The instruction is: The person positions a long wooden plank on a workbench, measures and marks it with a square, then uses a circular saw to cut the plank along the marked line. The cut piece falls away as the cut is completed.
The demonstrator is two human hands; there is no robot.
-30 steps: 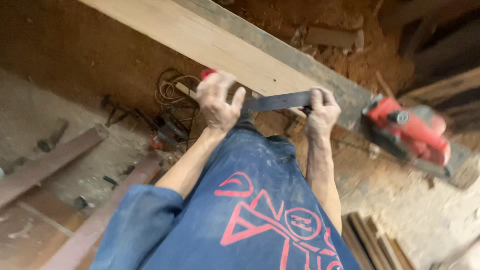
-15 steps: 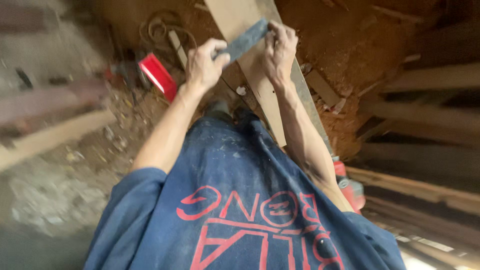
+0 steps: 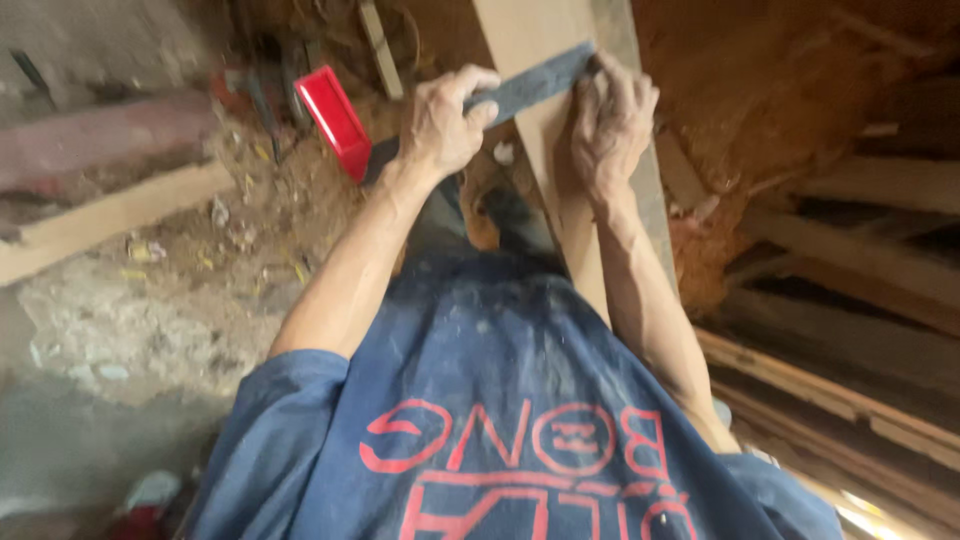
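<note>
Left hand (image 3: 440,125) clenched on one end of flat metal blade (image 3: 530,85); right hand (image 3: 610,120) pins other end; blade lies across pale wooden plank (image 3: 530,40); I read step as squaring/marking plank; next move needs blade steady, flush to edge; red tool (image 3: 335,120) on sawdust floor (image 3: 200,250), just left.

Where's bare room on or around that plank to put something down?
The plank is bare just above the metal square that the left hand and right hand press across it. Left, beyond the red piece, the dusty floor is open. Far right is crowded with stacked boards.
</note>
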